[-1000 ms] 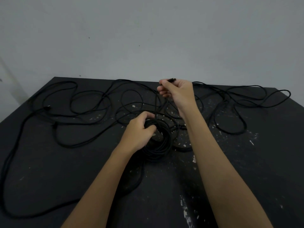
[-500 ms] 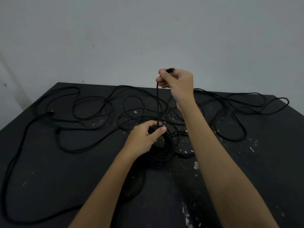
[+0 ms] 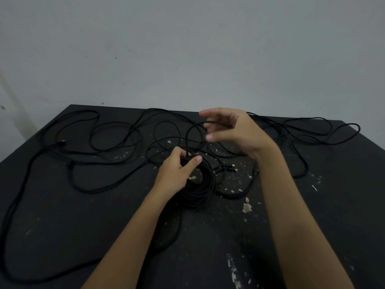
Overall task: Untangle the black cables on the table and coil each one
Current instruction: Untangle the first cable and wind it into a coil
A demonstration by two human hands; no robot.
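We note: left hand (image 3: 177, 174) fingers gripping coil (image 3: 206, 184) near table (image 3: 62, 215) centre; right hand (image 3: 239, 132) fingers spread, loose. Strands light, limp, snag-prone; we advise holding coil rim.

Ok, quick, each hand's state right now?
Left hand: gripping the coiled black cable bundle.
Right hand: fingers spread, black cable strand beside them; grip cannot be told.
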